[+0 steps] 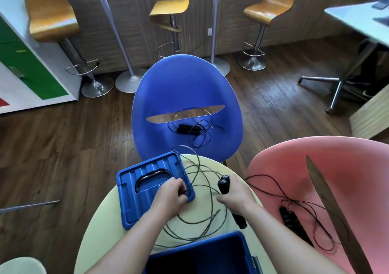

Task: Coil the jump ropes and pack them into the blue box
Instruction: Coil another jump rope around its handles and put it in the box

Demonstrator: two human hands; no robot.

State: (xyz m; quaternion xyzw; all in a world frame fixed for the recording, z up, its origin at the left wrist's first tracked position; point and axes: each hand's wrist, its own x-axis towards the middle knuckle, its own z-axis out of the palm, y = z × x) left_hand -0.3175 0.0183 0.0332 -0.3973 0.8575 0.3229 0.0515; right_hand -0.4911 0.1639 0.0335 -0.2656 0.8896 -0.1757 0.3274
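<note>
A thin dark jump rope (pixel 207 191) lies in loose loops over the pale round table (pixel 99 227). My left hand (pixel 171 195) pinches a strand of it above the blue lid (pixel 145 191). My right hand (pixel 235 195) grips the rope's two black handles (pixel 224 184), whose lower ends stick out below my wrist. The open blue box (pixel 202 254) stands at the table's near edge, its inside dark. A second rope with black handles (pixel 189 128) lies on the blue chair (pixel 187 96). A third rope (pixel 291 221) lies on the pink chair (pixel 315 168).
The blue lid with its black handle lies flat on the table's left part. Three orange bar stools (pixel 49 14) and two metal poles stand on the wooden floor behind. A white desk (pixel 357 18) is at the far right, a green and white cabinet (pixel 25 63) at the left.
</note>
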